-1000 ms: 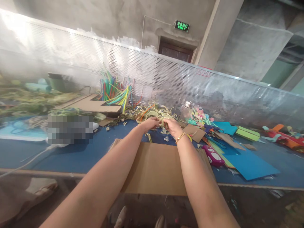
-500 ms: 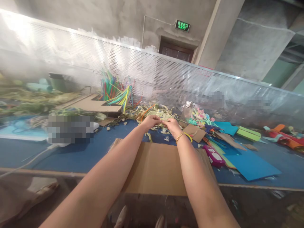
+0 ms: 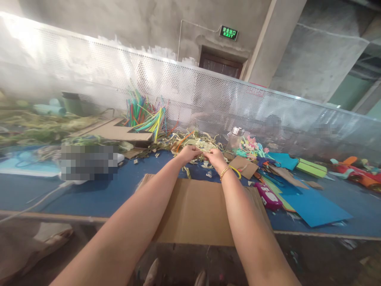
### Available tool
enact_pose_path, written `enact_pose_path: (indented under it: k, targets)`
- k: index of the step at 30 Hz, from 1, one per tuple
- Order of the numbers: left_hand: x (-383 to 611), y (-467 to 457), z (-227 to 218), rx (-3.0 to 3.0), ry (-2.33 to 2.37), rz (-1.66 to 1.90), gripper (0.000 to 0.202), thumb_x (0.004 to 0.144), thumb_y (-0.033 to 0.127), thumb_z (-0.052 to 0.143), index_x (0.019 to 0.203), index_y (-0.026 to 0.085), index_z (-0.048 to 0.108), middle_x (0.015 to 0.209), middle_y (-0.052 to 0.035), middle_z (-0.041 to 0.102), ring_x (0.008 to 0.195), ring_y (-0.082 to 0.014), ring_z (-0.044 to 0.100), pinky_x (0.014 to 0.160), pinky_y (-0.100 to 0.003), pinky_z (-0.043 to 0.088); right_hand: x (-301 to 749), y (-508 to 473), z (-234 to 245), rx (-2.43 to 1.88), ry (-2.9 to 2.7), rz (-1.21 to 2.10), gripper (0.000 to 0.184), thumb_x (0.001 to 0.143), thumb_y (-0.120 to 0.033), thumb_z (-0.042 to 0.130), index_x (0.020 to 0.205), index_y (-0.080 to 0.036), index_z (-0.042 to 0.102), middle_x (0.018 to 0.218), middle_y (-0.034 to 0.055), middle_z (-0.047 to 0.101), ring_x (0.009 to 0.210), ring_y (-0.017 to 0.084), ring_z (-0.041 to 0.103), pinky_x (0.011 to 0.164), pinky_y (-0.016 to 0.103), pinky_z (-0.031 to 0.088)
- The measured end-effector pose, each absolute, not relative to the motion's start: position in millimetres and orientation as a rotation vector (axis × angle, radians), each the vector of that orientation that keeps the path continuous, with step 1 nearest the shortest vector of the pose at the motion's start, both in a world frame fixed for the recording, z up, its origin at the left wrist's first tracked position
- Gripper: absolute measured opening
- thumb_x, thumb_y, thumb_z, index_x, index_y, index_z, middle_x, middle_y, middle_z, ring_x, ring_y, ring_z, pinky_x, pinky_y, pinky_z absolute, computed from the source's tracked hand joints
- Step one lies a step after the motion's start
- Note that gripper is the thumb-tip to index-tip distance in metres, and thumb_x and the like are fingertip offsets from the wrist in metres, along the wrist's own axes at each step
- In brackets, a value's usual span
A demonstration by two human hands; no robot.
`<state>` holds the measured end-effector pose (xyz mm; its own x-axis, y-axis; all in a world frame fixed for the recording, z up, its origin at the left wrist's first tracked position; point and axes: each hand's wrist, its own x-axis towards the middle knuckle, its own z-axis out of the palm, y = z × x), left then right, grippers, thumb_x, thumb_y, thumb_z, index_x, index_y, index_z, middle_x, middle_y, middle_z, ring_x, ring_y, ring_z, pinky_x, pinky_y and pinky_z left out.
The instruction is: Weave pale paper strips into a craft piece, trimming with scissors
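Observation:
My left hand [image 3: 189,153] and my right hand [image 3: 214,157] meet over the far side of a blue table [image 3: 98,190], fingers pinched together on a pale green strip [image 3: 205,151] between them. The strip belongs to a tangled heap of green and orange paper strips [image 3: 195,140] just behind the hands. My right wrist wears a gold bracelet and a yellow band. A flat brown cardboard sheet [image 3: 196,208] lies under both forearms at the table's near edge.
A perforated metal screen [image 3: 208,99] backs the table. Coloured straws [image 3: 143,115] stand at the left behind a cardboard box [image 3: 116,131]. A glass jar [image 3: 235,138], pink and teal paper flowers [image 3: 250,147], blue sheets [image 3: 312,206] and a magenta cutter [image 3: 268,195] lie right.
Both hands have stayed at the strip heap, drawing slightly closer together with small finger movements on the strip. Nothing else has shifted.

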<state>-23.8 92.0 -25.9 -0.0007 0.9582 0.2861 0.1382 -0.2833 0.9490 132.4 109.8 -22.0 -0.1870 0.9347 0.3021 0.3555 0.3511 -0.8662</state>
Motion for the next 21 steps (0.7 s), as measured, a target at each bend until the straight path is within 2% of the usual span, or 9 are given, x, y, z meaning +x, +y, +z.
enact_pose_path:
  k: [8,13,16,21]
  targets:
    - [-22.3,88.5,-27.8,1.605,1.272,1.307,0.026,0.068,0.03,0.07,0.053,0.017,0.053,0.047,0.0026,0.044,0.045,-0.0078,0.031,0.047,-0.025,0.022,130.7,110.3,-22.6,-1.197,-1.695,0.889,0.016,0.068,-0.023,0.068,0.056,-0.02,0.058,0.05,0.0,0.057,0.052,0.014,0.053,0.049,0.024,0.035]
    - [-20.8,84.2,-25.0,1.492,1.152,1.256,0.027,0.07,0.026,0.07,0.053,0.017,0.051,0.045,0.0031,0.039,0.043,-0.0072,0.029,0.046,-0.025,0.02,129.3,106.9,-19.2,-1.139,-1.564,1.264,0.014,0.069,-0.018,0.068,0.063,-0.02,0.055,0.053,-0.0016,0.054,0.05,0.012,0.05,0.049,0.024,0.034]
    - [-20.7,80.9,-21.4,1.325,1.005,1.231,0.026,0.068,0.022,0.073,0.055,0.016,0.052,0.048,0.0027,0.041,0.044,-0.0071,0.035,0.046,-0.023,0.024,132.1,104.6,-15.2,-1.066,-1.48,1.482,0.011,0.073,-0.018,0.064,0.067,-0.019,0.054,0.054,-0.002,0.054,0.051,0.011,0.05,0.052,0.024,0.037]
    - [-23.2,75.7,-15.6,1.072,0.79,1.14,0.013,0.071,0.015,0.071,0.067,0.013,0.058,0.062,-0.0007,0.055,0.053,-0.0075,0.051,0.051,-0.019,0.038,137.5,102.7,-10.2,-0.942,-1.407,1.678,0.008,0.076,-0.02,0.061,0.07,-0.018,0.056,0.054,-0.002,0.054,0.05,0.01,0.047,0.054,0.024,0.039]
